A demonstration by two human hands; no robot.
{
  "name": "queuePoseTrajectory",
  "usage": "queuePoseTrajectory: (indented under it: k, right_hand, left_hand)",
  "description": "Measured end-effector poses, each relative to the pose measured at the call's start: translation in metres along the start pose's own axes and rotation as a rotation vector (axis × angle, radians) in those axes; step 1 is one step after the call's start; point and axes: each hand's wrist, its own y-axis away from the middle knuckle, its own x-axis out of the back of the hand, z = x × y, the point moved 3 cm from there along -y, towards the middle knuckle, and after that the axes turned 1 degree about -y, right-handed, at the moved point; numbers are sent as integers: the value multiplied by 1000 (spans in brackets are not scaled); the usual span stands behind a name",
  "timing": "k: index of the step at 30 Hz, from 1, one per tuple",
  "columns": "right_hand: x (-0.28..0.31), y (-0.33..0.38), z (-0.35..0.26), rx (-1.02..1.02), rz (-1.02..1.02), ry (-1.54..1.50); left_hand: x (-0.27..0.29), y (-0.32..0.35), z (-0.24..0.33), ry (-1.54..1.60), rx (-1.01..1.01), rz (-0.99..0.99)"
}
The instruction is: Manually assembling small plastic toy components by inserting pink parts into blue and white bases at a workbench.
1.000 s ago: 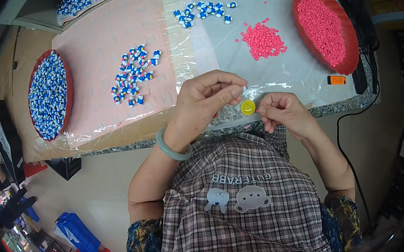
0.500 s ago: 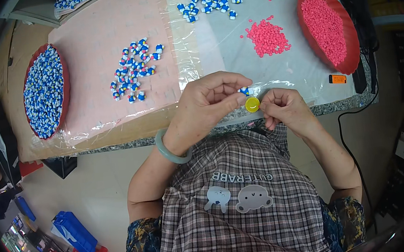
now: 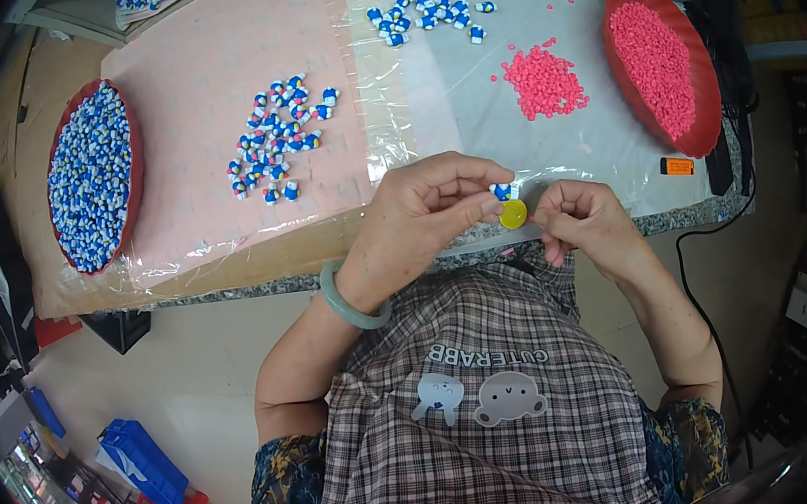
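Note:
My left hand (image 3: 424,211) pinches a small blue-and-white figurine (image 3: 504,192) between thumb and fingers, near the table's front edge. Just below the figurine is a round yellow disc (image 3: 513,214), close to the left fingertips; what supports it is hidden. My right hand (image 3: 585,222) is closed in a pinch at the disc's right side. A tiny pinkish spot shows at its fingertips, too small to name. Beyond the hands lies a loose heap of small pink pieces (image 3: 544,83). Similar blue-and-white figurines (image 3: 274,139), some with pink and yellow parts, lie in a group to the left.
A red basin (image 3: 136,154) full of blue-and-white figurines stands at the far left. At the right, another red basin (image 3: 713,118) holds pink pieces. More figurines (image 3: 428,13) lie at the back. An orange-and-black box (image 3: 677,166) sits near the right edge, beside a black cable (image 3: 685,268).
The figurine in my left hand has turned and shows more of its blue-and-white side. The yellow disc's face looks different. Both hands stay close together; the whole view has shifted slightly.

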Motion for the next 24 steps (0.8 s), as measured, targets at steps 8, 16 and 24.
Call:
queuePoseTrajectory:
  k: [8,16,24]
  right_hand:
    - [-8,13,-22,165,-42,-214]
    - [-18,4,-22,286,-23,-251]
    - [-15,0,-17,265,-2,-195]
  left_hand:
    - [-6,-1,-6,-54,24,-1]
    - [-20,-1,4,-287,-143,70]
    - [-25,-2,8,-486,-243,106]
